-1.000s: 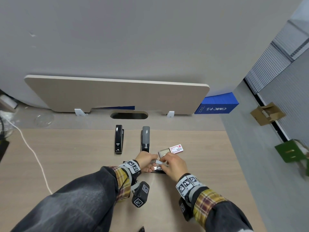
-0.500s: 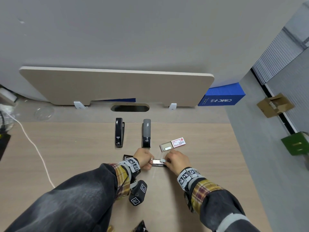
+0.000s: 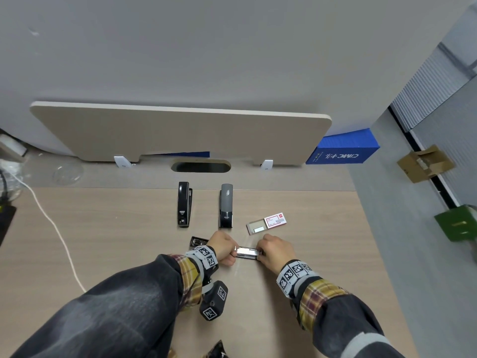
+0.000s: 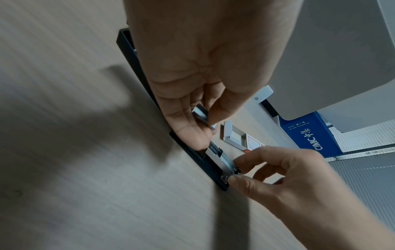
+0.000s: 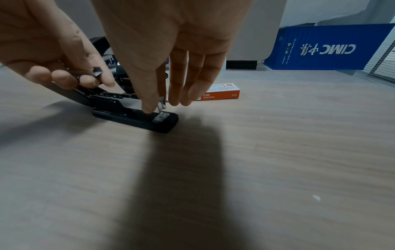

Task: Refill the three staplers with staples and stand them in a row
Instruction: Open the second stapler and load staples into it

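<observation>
A black stapler [image 3: 183, 204] and a grey stapler [image 3: 226, 205] lie side by side at the back of the desk. In front of them the third stapler [image 3: 247, 252] lies flipped open, its silver magazine [image 4: 215, 157] bared and its lid [image 3: 197, 241] folded out to the left. My left hand [image 3: 231, 254] rests on the hinge end and pinches a short grey staple strip [image 4: 200, 115] between thumb and fingers. With thumb and forefinger my right hand [image 5: 158, 104] pinches the magazine's front end above the base [image 5: 149, 123]. The open staple box [image 3: 267, 223] lies just behind.
A white cable [image 3: 56, 228] runs across the desk's left side. A beige divider panel [image 3: 180, 133] and a cable hole [image 3: 200, 167] close the back. A blue box [image 3: 343, 151] stands on the floor past the desk's right edge.
My right hand has come down from beside the staple box to the front end of the open stapler. The left hand has stayed at the hinge end.
</observation>
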{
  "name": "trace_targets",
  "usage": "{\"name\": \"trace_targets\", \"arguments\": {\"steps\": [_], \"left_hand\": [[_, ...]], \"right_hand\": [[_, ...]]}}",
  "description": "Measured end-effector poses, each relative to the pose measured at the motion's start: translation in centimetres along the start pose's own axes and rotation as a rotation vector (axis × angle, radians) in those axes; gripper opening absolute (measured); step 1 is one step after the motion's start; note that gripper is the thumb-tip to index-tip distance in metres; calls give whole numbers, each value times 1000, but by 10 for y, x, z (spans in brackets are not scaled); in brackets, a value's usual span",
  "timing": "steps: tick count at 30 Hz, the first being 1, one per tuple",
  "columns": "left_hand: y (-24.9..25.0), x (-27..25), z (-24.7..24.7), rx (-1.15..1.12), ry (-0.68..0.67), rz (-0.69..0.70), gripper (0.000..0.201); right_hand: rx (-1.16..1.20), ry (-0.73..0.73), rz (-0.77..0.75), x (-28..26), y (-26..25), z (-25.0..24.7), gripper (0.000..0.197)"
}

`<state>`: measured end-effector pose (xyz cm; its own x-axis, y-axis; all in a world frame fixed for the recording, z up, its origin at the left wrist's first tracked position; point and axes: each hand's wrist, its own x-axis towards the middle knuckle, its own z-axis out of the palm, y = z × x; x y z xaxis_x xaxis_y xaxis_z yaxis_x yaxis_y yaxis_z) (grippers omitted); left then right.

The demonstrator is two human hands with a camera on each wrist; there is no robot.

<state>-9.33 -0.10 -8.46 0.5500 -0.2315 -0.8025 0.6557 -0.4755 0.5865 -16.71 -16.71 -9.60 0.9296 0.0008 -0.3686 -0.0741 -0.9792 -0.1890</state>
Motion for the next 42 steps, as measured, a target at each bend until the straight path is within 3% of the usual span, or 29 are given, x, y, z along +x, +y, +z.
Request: {"name": "trace_targets", "arguments": {"steps": [4, 8, 14, 22, 26, 30, 34, 38, 42], "left_hand": [[-2, 0, -1, 25, 5, 6, 26], [-4, 0, 0, 46, -1, 12, 23], [-7, 0, -1, 75, -13, 14, 21], [-4, -1, -3, 40, -81, 40, 10], [2, -3, -1, 67, -174, 45, 17], [2, -5, -2, 121, -180, 87, 15], [-1, -4, -3, 117, -126, 132, 15], [-3, -2, -2, 169, -96, 218, 10], [-4, 0, -4, 203, -85, 270, 14]], "right_hand": [[70, 88, -69, -6, -6, -1, 24], [96, 67, -131, -8, -13, -4, 32], [85, 27, -98, -11, -13, -3, 31], [203, 117, -84, -6, -22, -15, 36], [189, 78, -99, -4, -32, -16, 26], [196, 74, -98, -3, -33, -11, 22], [240, 44, -70, -2, -28, -8, 24], [413, 4, 8, -1, -27, -8, 12], [544, -17, 83, -1, -27, -11, 31]]}}
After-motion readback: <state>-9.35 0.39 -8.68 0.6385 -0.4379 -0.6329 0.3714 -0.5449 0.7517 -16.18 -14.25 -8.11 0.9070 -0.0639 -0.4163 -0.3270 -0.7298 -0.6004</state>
